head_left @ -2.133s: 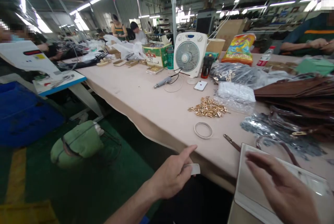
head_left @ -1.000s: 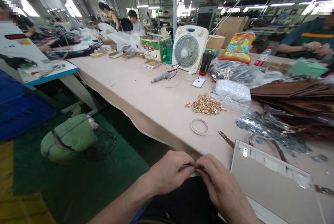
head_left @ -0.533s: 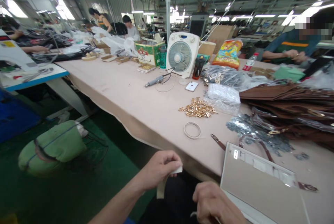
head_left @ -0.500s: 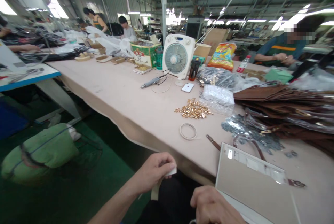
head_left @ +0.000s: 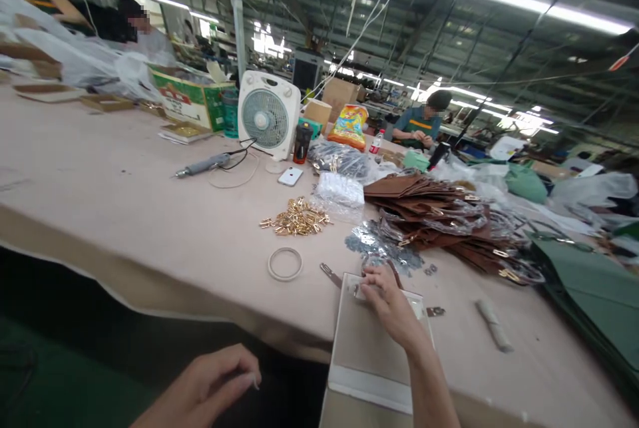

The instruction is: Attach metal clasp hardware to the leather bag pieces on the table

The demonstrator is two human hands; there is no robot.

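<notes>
My left hand (head_left: 214, 381) is low in front of the table edge, its thumb and fingers pinched on a small white strip (head_left: 256, 383), mostly hidden. My right hand (head_left: 387, 298) rests at the top end of a flat beige bag (head_left: 372, 341) with white edges. Its fingers are apart and touch the bag beside a small shiny metal piece (head_left: 356, 291). Brown straps with metal ends stick out from the bag; one strap (head_left: 329, 275) lies to the left. A pale tape ring (head_left: 285, 263) lies left of the bag.
Gold clasps (head_left: 298, 217), silver metal plates (head_left: 374, 241) and stacked brown bags (head_left: 424, 208) lie beyond the bag. A fan (head_left: 269, 115), phone (head_left: 290, 176) and corded tool (head_left: 202, 166) are farther back. A grey roll (head_left: 494, 326) and green bag (head_left: 589, 295) are right. People work behind.
The view has swung right. My right hand has gone from beside the bag's lower left onto its top end. My left hand stays low with the strip, which shows less now.
</notes>
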